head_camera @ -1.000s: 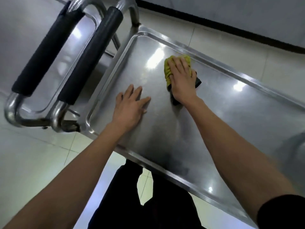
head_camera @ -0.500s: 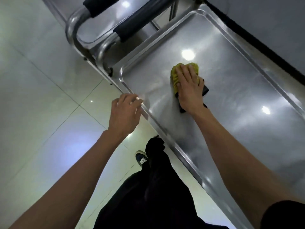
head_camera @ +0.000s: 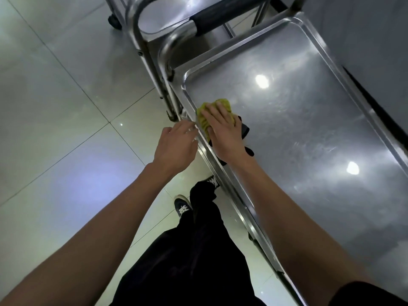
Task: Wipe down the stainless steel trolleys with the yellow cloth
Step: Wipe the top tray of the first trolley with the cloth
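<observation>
The stainless steel trolley top (head_camera: 304,133) runs from the upper middle to the lower right, with a raised rim (head_camera: 223,175) on its near side. The yellow cloth (head_camera: 204,121), with a dark part (head_camera: 245,129) showing beside my wrist, lies at the top's near-left corner. My right hand (head_camera: 224,134) presses flat on the cloth with straight fingers. Just left of the rim is my left hand (head_camera: 174,149), with loosely bent, blurred fingertips reaching the rim edge and holding nothing I can see.
A second steel trolley (head_camera: 167,14) stands nested behind, with a black-padded handle (head_camera: 212,21) and a caster (head_camera: 113,22). A grey wall (head_camera: 375,40) borders the trolley's far side. Glossy floor tiles (head_camera: 55,107) fill the left. My dark trousers and shoes (head_camera: 183,208) are below.
My right hand slid the cloth from mid-tray toward the near-left corner. My left hand came off the tray surface to the rim's outer edge. The view swung left and down.
</observation>
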The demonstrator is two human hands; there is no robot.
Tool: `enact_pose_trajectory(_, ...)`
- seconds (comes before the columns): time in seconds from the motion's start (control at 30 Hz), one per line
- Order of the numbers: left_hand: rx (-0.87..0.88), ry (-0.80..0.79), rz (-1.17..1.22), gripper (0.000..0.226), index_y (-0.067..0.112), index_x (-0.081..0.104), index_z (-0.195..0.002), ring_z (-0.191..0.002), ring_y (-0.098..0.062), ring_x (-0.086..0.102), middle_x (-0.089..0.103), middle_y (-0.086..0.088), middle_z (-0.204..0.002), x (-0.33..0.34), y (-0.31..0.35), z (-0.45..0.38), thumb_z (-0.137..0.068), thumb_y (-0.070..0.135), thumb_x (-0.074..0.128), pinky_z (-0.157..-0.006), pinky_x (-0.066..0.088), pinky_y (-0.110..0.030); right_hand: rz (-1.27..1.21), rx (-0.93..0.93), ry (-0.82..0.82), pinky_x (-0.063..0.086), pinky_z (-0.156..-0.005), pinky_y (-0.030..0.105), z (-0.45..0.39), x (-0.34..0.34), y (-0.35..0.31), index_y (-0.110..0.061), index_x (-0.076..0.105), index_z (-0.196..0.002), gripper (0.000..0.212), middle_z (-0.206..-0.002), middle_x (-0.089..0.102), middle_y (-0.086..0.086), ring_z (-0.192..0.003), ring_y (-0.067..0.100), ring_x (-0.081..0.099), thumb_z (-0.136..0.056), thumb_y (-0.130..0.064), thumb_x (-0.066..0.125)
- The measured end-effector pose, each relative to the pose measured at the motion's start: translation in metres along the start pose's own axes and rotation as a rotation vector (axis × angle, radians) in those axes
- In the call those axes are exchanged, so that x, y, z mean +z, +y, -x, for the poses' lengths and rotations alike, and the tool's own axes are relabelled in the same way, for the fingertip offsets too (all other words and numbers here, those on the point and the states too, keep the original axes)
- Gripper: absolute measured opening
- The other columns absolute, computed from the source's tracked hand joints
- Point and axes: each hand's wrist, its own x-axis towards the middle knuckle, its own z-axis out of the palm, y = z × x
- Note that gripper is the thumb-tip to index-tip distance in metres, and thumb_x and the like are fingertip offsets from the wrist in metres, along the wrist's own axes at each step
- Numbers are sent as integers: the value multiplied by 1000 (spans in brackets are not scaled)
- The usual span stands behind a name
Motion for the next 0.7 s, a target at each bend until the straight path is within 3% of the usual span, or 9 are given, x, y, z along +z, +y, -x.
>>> enact_pose_trajectory(0.2, 24, 13, 16, 34, 15, 64, -129, -138, -24, 41, 53, -4, -142, -4, 4, -12, -97, 18, 54, -99, 37, -43, 34, -65, 0, 24, -114, 47, -10, -9, 21, -24, 34, -153, 58, -164, 24, -5, -152, 19, 15, -98, -14, 49)
enact_pose_trajectory(0.37, 76, 47, 11, 29, 17, 68, -121, -132, -28, 45, 58, -4, -135, -11, 17, -38, -94, 18, 57, -95, 41, -46, 20, 58, 48, 21, -117, 45, -27, -23, 48, -23, 28, -155, 58, -165, 17, -2, -153, 18, 10, -101, -16, 47)
enact_pose_trajectory(0.57, 174, -43, -54, 34, 22, 63, -128, -136, -25, 39, 52, -2, -142, -12, 48, -86, -97, 26, 49, -100, 37, -45, 15, 98, 88, 22, -116, 45, -44, -56, 105, -20, 35, -153, 57, -164, 23, 1, -153, 21, 14, -99, -7, 45)
enact_pose_trajectory(0.7, 222, -72, -82, 35, 23, 62, -130, -137, -26, 38, 50, -4, -143, -14, 71, -121, -97, 27, 49, -102, 36, -47, 21, 196, 112, 18, -118, 42, -57, -83, 159, -24, 31, -155, 52, -164, 21, -3, -154, 19, 9, -104, -15, 38)
